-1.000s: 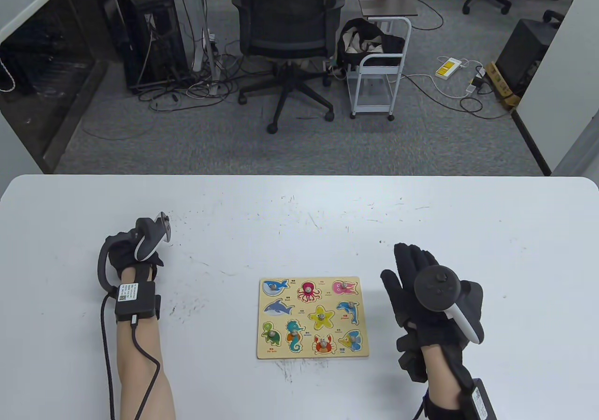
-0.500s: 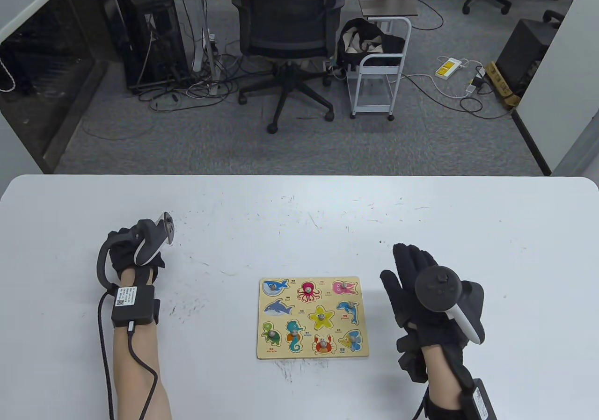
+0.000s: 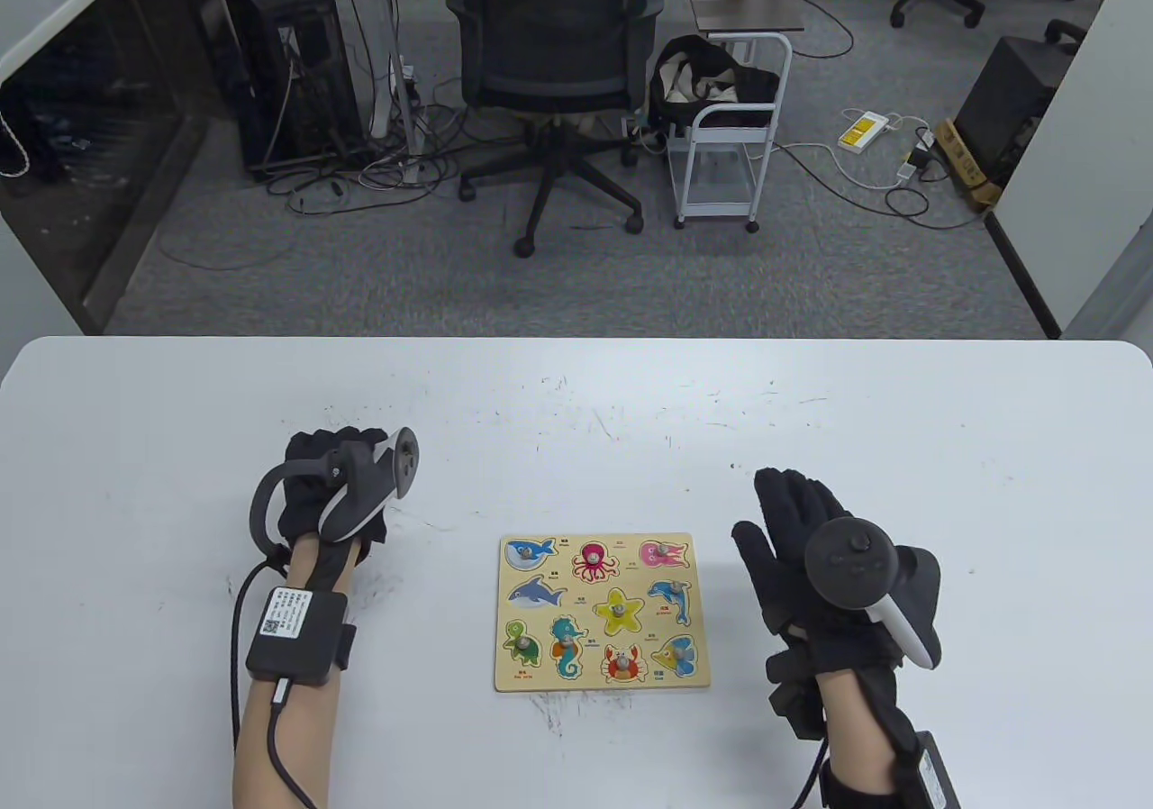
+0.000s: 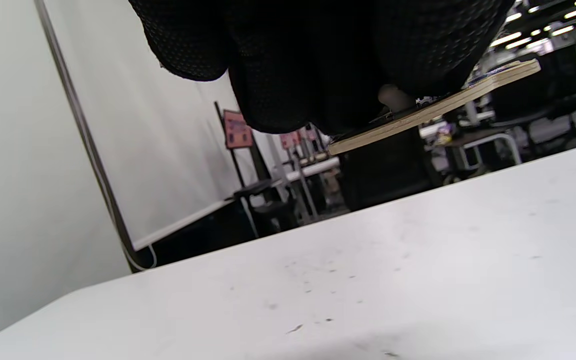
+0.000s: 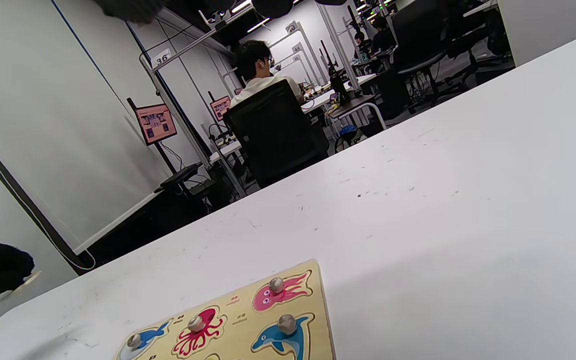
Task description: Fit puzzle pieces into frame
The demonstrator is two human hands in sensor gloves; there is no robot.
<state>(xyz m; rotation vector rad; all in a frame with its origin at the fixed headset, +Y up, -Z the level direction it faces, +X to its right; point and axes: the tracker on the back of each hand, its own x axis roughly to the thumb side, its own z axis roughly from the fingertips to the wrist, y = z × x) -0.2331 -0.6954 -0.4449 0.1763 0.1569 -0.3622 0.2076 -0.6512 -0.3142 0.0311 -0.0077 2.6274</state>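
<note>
Flat plywood piece [image 4: 438, 102] — knobbed, left-hand [image 3: 329, 485] grip

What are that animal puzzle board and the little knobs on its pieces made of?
The yellow animal puzzle board looks like thin light wood with a printed, fairly matte face; its pale edge shows in the right wrist view. The small round knobs look like plain unpainted wood, though grey plastic cannot be excluded.

I see the puzzle frame [image 3: 602, 612] lying flat on the bench [image 3: 576, 395], near its front edge and about midway across. My left hand [image 3: 329, 483] sits to the frame's left and a little farther back; my right hand [image 3: 815, 566] is just beside the frame's right edge. Behind the bench stands an office chair [image 3: 551, 79], with a small cart [image 3: 730, 138] to its right.
</note>
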